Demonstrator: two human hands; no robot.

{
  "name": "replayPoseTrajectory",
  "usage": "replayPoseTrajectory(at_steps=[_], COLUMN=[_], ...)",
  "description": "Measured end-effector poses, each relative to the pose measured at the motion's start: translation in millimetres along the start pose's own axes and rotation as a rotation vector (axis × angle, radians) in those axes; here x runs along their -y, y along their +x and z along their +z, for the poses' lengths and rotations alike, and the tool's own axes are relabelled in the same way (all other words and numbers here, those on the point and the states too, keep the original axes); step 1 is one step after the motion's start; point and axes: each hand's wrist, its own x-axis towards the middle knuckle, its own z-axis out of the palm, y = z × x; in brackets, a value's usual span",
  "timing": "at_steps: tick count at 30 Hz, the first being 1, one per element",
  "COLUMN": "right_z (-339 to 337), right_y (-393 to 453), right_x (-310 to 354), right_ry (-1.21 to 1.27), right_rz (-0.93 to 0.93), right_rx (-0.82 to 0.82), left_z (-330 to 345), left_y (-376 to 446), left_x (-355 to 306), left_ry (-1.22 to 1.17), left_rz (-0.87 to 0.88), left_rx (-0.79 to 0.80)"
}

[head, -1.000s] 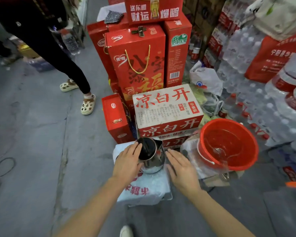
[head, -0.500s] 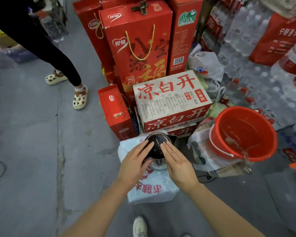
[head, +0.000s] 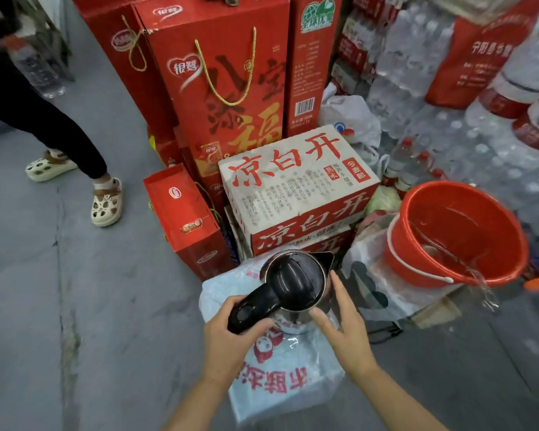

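1. The kettle (head: pixel 296 284) is standing on the sack (head: pixel 280 387).
2. The left hand (head: pixel 231 340) is clamping the handle (head: pixel 252 306); the right hand (head: pixel 346 331) is touching the side, grip apart.
3. Risk: the soft sack may be giving way, tipping the kettle.

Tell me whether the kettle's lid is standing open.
No, the black lid lies shut flat on the kettle, whose handle the left hand grips.
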Motion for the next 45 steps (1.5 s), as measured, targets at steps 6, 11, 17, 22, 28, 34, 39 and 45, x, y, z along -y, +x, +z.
replayPoseTrajectory(at_steps=[6, 11, 17, 22, 28, 34, 39, 45], right_z=[7, -1, -25, -64, -130, -197, -236, -263], right_y=[12, 19, 4, -9, -30, -69, -128, -210], right_x=[-7, -8, 3, 39, 93, 155, 190, 211], right_ry=[0.172, 0.284, 0.369, 0.376, 0.358, 0.303, 0.225, 0.125], right_rz=[-0.12, -0.233, -0.253, -0.266, -0.291, -0.34, -0.314, -0.254], right_rx=[-0.017, -0.092, -0.139, -0.198, -0.316, -0.462, -0.616, -0.848], left_z=[22, 46, 56, 65, 76, 89, 100, 116], left_y=[5, 0, -10, -28, -45, -71, -96, -136], left_x=[-5, -14, -51, -101, -186, -274, -336, -391], left_ry=[-0.179, -0.271, -0.261, -0.268, -0.275, -0.271, -0.373, -0.418], left_rz=[0.046, 0.09, 0.189, 0.203, 0.295, 0.42, 0.404, 0.416], left_rx=[-0.149, -0.254, -0.217, -0.094, 0.032, 0.14, 0.278, 0.494])
